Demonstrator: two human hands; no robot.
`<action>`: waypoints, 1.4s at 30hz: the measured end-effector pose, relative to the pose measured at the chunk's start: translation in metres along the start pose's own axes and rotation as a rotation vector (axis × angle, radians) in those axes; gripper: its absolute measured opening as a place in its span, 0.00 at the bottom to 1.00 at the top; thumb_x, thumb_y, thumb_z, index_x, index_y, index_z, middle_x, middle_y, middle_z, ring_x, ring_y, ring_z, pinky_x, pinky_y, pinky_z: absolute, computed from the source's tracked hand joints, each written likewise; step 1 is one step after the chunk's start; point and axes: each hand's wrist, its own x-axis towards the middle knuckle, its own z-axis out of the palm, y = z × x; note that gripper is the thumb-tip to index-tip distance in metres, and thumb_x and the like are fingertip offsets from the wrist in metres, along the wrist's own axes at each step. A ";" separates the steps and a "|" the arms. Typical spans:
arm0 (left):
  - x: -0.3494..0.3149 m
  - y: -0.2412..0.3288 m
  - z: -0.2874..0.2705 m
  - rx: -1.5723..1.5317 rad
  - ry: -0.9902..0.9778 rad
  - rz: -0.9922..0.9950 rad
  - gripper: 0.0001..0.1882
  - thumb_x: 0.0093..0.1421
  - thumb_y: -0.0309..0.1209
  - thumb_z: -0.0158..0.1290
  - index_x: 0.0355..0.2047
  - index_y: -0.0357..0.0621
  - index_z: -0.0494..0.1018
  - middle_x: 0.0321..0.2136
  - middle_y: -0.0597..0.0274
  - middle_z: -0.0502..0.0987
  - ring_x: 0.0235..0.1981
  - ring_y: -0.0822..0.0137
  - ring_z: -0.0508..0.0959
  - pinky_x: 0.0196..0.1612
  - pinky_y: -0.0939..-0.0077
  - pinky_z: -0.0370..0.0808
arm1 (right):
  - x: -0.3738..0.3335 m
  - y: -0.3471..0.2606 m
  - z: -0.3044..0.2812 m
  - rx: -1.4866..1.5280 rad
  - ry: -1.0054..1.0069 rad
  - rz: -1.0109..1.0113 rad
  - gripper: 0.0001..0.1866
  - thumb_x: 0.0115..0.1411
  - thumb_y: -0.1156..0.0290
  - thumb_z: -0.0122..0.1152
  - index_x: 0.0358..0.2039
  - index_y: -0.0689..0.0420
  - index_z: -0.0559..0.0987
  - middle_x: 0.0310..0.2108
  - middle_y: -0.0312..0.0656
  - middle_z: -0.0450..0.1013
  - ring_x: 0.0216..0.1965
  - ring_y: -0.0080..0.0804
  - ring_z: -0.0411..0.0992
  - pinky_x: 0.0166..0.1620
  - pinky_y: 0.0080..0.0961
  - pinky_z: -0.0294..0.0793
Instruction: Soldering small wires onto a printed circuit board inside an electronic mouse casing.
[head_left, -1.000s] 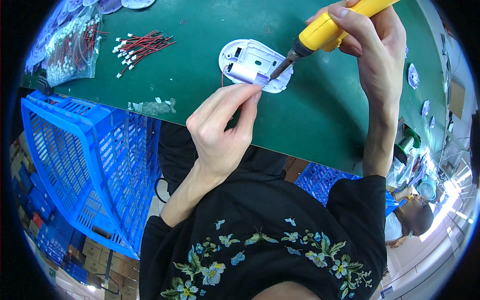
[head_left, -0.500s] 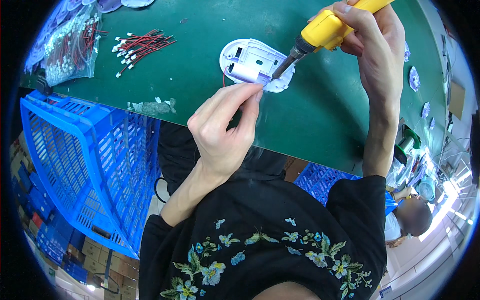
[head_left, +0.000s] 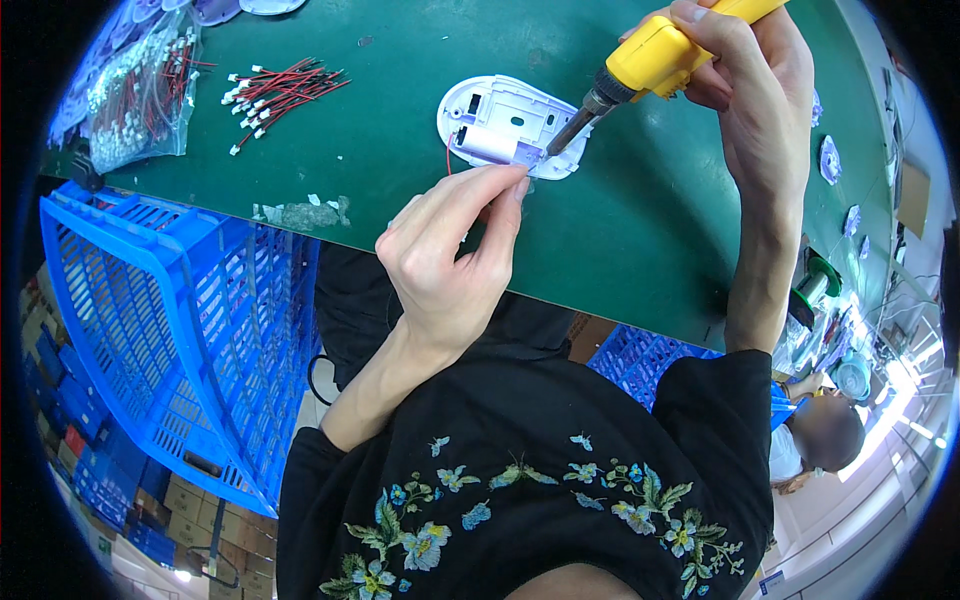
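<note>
Our left hand [head_left: 455, 243] pinches something indistinct at the white shell [head_left: 500, 105]; our right hand [head_left: 755, 95] grips the yellow tool [head_left: 652, 60], best held steady over that shell.

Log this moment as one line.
left hand: pinched at near edge of white casing, anything held unclear | right hand: grips yellow tool, metal tip at casing | red wires: on green table

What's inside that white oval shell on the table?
Inside the white oval shell, I see a pale cylinder and dark slots. A red wire runs by the shell's left edge. What's under the cylinder, or behind the yellow tool and left hand, is hidden.
</note>
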 end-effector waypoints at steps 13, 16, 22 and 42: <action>-0.001 0.000 0.003 0.022 0.016 0.011 0.10 0.52 0.17 0.67 0.35 0.40 0.84 0.27 0.60 0.84 0.23 0.67 0.81 0.26 0.75 0.68 | 0.000 0.001 0.000 0.037 -0.024 0.020 0.10 0.59 0.75 0.61 0.40 0.56 0.71 0.31 0.38 0.77 0.30 0.21 0.77 0.26 0.11 0.71; -0.001 0.000 0.003 0.020 0.014 0.009 0.10 0.52 0.17 0.67 0.35 0.39 0.84 0.27 0.59 0.84 0.23 0.68 0.81 0.25 0.75 0.67 | 0.000 0.001 0.000 0.020 0.015 -0.010 0.10 0.59 0.74 0.61 0.40 0.56 0.71 0.31 0.37 0.77 0.30 0.21 0.77 0.26 0.11 0.71; -0.001 0.000 0.004 0.021 0.023 0.018 0.10 0.52 0.17 0.67 0.35 0.39 0.84 0.27 0.59 0.84 0.23 0.68 0.81 0.25 0.75 0.66 | 0.000 0.004 0.001 -0.001 0.041 -0.038 0.11 0.59 0.73 0.62 0.40 0.56 0.71 0.31 0.37 0.77 0.30 0.20 0.77 0.26 0.11 0.72; 0.001 0.003 0.006 0.051 0.042 0.017 0.10 0.51 0.18 0.68 0.35 0.40 0.84 0.26 0.59 0.84 0.21 0.69 0.80 0.24 0.76 0.65 | 0.001 0.003 -0.001 0.013 0.005 -0.040 0.12 0.58 0.73 0.63 0.40 0.56 0.70 0.30 0.39 0.78 0.29 0.22 0.79 0.24 0.10 0.68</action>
